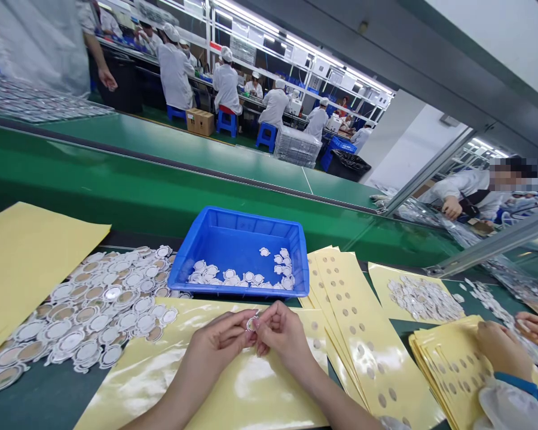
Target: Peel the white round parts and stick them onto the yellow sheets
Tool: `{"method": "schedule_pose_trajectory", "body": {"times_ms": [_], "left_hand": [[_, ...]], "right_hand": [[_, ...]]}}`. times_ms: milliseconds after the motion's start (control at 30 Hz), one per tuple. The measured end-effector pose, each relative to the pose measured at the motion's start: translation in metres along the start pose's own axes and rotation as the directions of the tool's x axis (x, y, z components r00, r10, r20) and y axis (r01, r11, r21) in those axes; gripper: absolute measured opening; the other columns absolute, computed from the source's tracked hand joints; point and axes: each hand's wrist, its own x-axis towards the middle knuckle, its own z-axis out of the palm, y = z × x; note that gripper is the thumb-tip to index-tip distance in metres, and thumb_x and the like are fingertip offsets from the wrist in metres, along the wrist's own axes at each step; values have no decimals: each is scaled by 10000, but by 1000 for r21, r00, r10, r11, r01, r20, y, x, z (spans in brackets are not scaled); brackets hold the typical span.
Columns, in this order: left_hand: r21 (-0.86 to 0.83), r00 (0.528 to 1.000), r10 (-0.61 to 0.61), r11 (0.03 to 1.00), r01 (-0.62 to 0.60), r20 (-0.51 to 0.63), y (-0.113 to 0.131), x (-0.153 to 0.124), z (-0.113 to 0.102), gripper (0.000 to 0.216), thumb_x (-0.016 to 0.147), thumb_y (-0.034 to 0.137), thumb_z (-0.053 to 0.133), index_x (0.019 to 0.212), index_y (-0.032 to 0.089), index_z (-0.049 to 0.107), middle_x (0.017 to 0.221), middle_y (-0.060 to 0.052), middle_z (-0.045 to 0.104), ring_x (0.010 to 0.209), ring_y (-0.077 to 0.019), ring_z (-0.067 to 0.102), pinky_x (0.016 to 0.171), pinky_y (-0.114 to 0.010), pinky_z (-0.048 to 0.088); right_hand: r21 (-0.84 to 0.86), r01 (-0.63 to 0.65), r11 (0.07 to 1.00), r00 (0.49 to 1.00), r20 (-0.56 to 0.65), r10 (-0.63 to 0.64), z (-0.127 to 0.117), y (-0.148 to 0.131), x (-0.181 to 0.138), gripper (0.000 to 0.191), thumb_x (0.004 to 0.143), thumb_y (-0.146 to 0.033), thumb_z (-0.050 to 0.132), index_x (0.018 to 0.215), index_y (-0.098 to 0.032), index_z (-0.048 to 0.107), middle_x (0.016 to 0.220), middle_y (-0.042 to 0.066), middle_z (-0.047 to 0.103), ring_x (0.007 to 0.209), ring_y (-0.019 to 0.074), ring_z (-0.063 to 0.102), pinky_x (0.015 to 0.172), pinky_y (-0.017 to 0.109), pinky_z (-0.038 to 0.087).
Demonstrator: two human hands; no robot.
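My left hand [222, 340] and my right hand [280, 334] meet over a glossy yellow sheet [251, 394]. Between their fingertips is a small round white piece [251, 323] with a ring-like edge, pinched from both sides. My fingers cover part of it. Just beyond my hands, a blue plastic tray [240, 218] holds several similar white pieces [206, 273] along its near side and right corner. To the left lies a large heap of round white and tan pieces [103, 298], spilling onto the yellow sheet's edge.
Yellow sheets with round grey spots [354, 310] lie at right. Beyond them, a co-worker's hands [504, 346] are over a stack of spotted sheets [448, 364], near another white heap [424, 297]. Plain yellow sheets [31, 257] lie left. A green ledge [183, 191] runs behind the tray.
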Motion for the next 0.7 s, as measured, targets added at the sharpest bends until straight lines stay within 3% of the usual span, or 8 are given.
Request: {"method": "schedule_pose_trajectory", "body": {"times_ms": [433,700], "left_hand": [[-4,1000,21,1000,-21,4,-1,0,-1,352,494,400,863,817,276,795,803,-3,747,706,-198,715,689,-235,610],[44,1000,-14,999,14,-1,0,1,-1,440,498,435,840,883,229,787,816,-23,752,728,-227,716,719,-296,622]], "right_hand": [[-26,14,1000,1000,12,-14,0,3,0,560,608,-648,781,682,-172,495,477,-29,598,355,62,498,366,159,424],[-36,4,999,1000,10,-3,0,-1,-1,552,619,-650,777,679,-178,496,484,-21,598,356,74,491,365,176,422]]}}
